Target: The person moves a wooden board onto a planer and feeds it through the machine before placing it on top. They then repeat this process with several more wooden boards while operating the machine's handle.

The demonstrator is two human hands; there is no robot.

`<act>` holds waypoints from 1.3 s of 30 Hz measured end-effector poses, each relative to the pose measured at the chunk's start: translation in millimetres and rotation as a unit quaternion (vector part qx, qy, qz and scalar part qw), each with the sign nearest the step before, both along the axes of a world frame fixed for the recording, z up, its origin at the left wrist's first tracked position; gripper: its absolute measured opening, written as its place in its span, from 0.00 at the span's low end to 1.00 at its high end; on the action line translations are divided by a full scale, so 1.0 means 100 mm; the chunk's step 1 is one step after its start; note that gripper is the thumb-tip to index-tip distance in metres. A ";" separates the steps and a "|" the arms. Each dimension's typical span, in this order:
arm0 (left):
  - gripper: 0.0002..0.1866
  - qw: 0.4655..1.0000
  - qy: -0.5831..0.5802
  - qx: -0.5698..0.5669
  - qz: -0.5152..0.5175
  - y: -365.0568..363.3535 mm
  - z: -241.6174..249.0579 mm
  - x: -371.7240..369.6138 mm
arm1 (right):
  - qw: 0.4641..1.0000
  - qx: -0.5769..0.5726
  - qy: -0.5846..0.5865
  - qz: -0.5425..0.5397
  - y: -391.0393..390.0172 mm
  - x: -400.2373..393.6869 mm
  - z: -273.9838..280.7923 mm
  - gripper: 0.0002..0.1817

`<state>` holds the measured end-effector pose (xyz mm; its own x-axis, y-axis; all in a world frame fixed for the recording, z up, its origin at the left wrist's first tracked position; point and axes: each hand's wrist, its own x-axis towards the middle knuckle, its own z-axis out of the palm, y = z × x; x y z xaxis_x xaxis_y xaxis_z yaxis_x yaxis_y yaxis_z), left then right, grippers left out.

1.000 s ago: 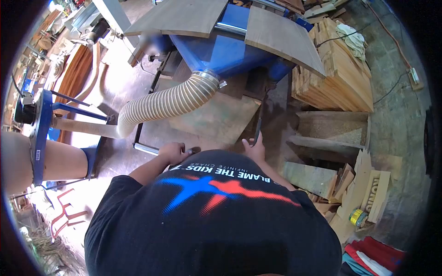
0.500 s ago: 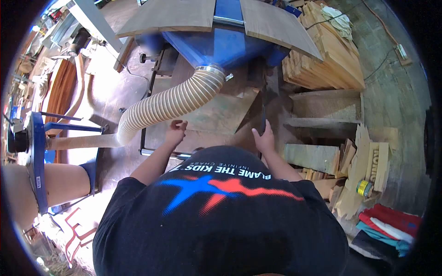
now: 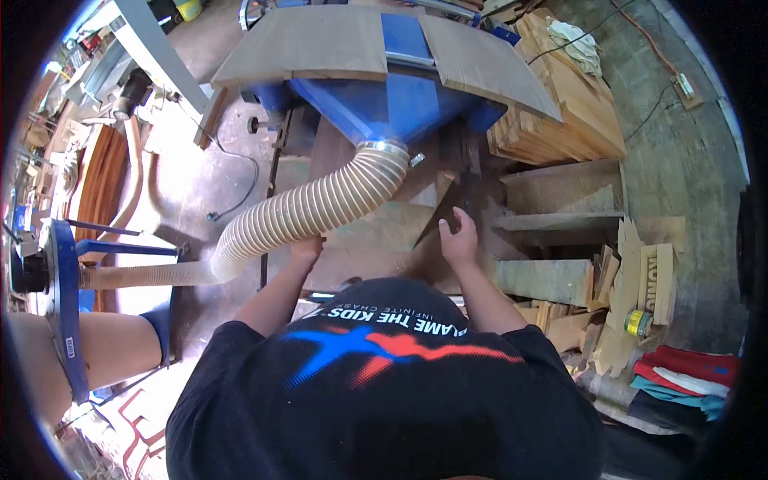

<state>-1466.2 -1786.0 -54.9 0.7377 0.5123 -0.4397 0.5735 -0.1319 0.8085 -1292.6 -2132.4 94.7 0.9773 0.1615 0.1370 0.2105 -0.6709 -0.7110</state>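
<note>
There are two wide boards [image 3: 304, 40] [image 3: 488, 60] on top of one blue machine [image 3: 392, 100]. One ribbed hose [image 3: 304, 216] joins it. Two hands [image 3: 306, 250] [image 3: 460, 240] are visible. One stack of planks [image 3: 560, 112], one yellow tape roll [image 3: 638, 323] and one cloth [image 3: 578, 42] are there.

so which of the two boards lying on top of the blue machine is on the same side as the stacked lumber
The right-hand board. It slopes down toward the lumber stack, while the left-hand board lies on the far side of the blue machine.
</note>
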 end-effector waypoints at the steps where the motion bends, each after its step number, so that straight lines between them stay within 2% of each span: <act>1: 0.29 0.999 0.027 -0.033 -0.013 -0.01 0.19 0.02 | 0.999 0.022 0.026 0.001 0.01 0.08 -0.09 0.28; 2: 0.28 0.996 0.054 -0.066 -0.026 0.00 0.27 0.03 | 0.998 0.012 0.061 -0.004 0.04 0.15 -0.09 0.29; 5: 0.26 0.975 0.005 0.188 -0.117 0.06 -0.14 -0.01 | 0.991 -0.034 0.128 -0.024 0.23 0.36 -0.09 0.33; 7: 0.26 0.925 0.015 0.337 -0.176 0.06 -0.23 -0.03 | 0.988 -0.037 0.146 -0.032 0.32 0.49 -0.21 0.35; 8: 0.27 0.891 0.027 0.403 -0.206 0.03 -0.13 0.03 | 0.987 -0.039 0.154 -0.035 0.37 0.55 -0.27 0.36; 9: 0.27 0.917 0.029 0.354 -0.183 0.03 -0.02 0.06 | 0.982 -0.039 0.179 -0.041 0.42 0.61 -0.32 0.37; 11: 0.28 0.958 0.034 0.251 -0.133 -0.05 0.60 0.06 | 0.970 -0.041 0.233 -0.049 0.51 0.65 -0.39 0.38; 14: 0.30 0.954 0.008 0.285 -0.091 -0.01 0.77 0.07 | 0.975 -0.017 0.220 -0.022 0.60 0.62 -0.42 0.37; 15: 0.29 0.967 0.029 0.241 -0.082 -0.02 0.84 0.07 | 0.969 -0.010 0.245 -0.021 0.62 0.60 -0.41 0.37; 18: 0.28 0.950 0.088 0.241 -0.176 0.16 0.85 0.12 | 0.949 0.014 0.312 -0.031 0.69 0.47 -0.03 0.37; 21: 0.26 0.992 0.047 0.111 -0.039 0.09 0.88 0.14 | 0.980 -0.049 0.191 -0.038 0.62 0.45 -0.25 0.38; 22: 0.27 0.988 0.039 0.140 -0.047 0.11 0.82 0.14 | 0.987 -0.073 0.141 -0.036 0.61 0.46 -0.29 0.38; 24: 0.29 0.978 0.025 0.200 -0.063 0.20 0.45 0.12 | 0.982 -0.014 0.179 -0.059 0.62 0.56 -0.27 0.40; 25: 0.29 0.986 -0.027 0.160 -0.028 0.22 0.30 0.07 | 0.977 0.017 0.198 -0.072 0.61 0.59 -0.25 0.41; 26: 0.29 0.990 -0.081 0.119 0.004 0.19 0.38 0.06 | 0.972 0.009 0.229 -0.048 0.60 0.59 -0.17 0.41; 27: 0.28 0.994 -0.083 0.067 0.021 0.17 0.48 0.00 | 0.965 0.003 0.260 -0.025 0.57 0.58 -0.08 0.42; 28: 0.25 0.996 -0.084 0.042 0.001 0.17 0.57 0.00 | 0.958 -0.002 0.288 -0.002 0.55 0.56 -0.01 0.42; 30: 0.20 0.993 -0.086 0.018 -0.076 0.25 0.61 -0.05 | 0.966 -0.019 0.255 -0.040 0.55 0.51 -0.07 0.41; 32: 0.17 0.992 -0.049 -0.096 -0.072 0.25 0.80 0.00 | 0.974 -0.035 0.216 -0.059 0.47 0.44 -0.07 0.40; 33: 0.16 0.978 -0.009 -0.210 -0.009 0.12 1.17 -0.03 | 0.978 -0.042 0.196 -0.057 0.38 0.39 -0.04 0.38; 35: 0.15 0.942 -0.006 -0.336 0.015 0.01 1.28 -0.16 | 0.980 -0.017 0.191 -0.045 0.16 0.19 0.01 0.36; 36: 0.16 0.934 -0.044 -0.354 -0.027 -0.01 1.15 -0.27 | 0.978 0.014 0.204 -0.036 0.01 0.05 0.01 0.34; 37: 0.15 0.937 0.001 -0.346 -0.050 -0.07 1.23 -0.29 | 0.979 -0.021 0.198 -0.041 -0.16 -0.07 -0.09 0.34; 38: 0.19 0.946 0.044 -0.315 -0.067 -0.16 1.38 -0.31 | 0.978 -0.058 0.192 -0.048 -0.31 -0.20 -0.17 0.33; 39: 0.21 0.959 0.036 -0.261 -0.102 -0.29 1.44 -0.30 | 0.977 -0.058 0.192 -0.069 -0.40 -0.36 -0.16 0.33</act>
